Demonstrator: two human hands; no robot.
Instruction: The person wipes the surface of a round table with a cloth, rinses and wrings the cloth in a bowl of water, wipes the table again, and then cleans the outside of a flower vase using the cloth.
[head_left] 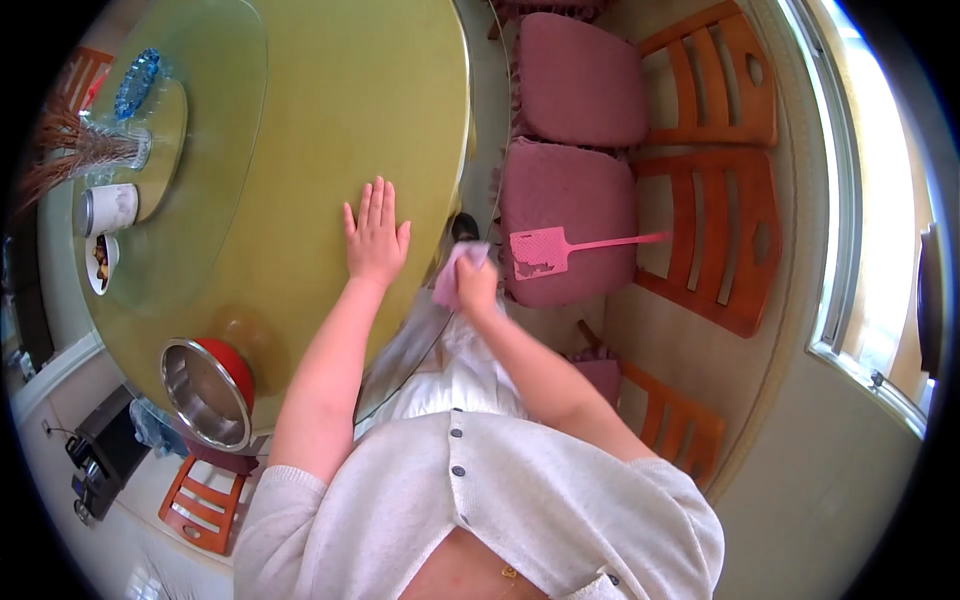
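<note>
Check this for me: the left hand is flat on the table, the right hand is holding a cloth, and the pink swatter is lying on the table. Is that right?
Not quite: the head view shows the pink swatter lying on a chair cushion, not on the table. The left hand is flat on the table and the right hand is holding a cloth.

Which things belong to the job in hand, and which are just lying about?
In use:
crumpled pale pink cloth in right hand
round yellow tabletop under left hand

Lying about:
pink plastic fly swatter
red and silver metal bowl
</note>
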